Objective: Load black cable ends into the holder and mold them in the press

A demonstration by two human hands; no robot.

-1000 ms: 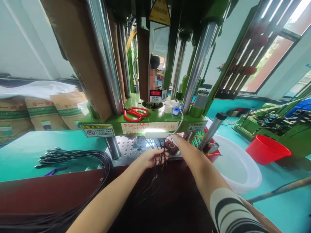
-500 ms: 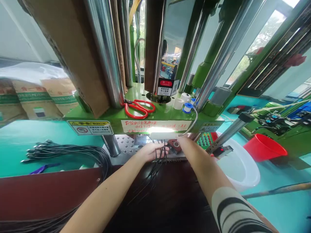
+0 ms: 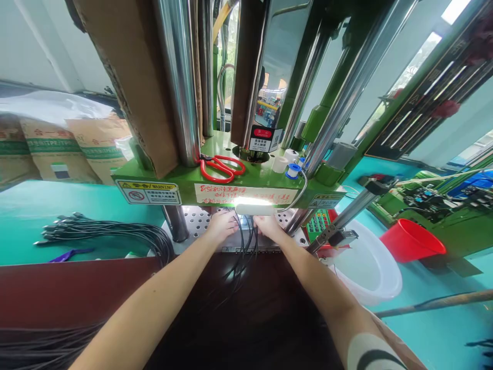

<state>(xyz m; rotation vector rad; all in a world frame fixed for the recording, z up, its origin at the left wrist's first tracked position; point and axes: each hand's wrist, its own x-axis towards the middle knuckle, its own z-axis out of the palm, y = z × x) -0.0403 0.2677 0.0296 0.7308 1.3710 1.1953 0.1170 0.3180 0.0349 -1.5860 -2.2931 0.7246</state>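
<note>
Guiding black cables (image 3: pixel 243 254) below the lamp (image 3: pixel 254 209) between curled left hand (image 3: pixel 223 226) and curled right hand (image 3: pixel 267 227), unable to tell if pinching any; best to keep them uncrossed.

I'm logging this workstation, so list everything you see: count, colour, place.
Cables: several, black, centre
Cable bundle: one, black, left bench
Press: one, green, centre
Scissors: one pair, red-handled, on press
Lamp: one, white, press front
Spool: one, blue-white, on press, right
Handwritten strip: one, white, press front
Warning labels: two, yellow-white, press front ends
Sacks: at least three, brown-green, far left
Tub: one, white, right
Keypad: one, green, left of tub
Bucket: one, red, far right
Left hand: one, bare, cables' left
Right hand: one, bare, cables' right
</note>
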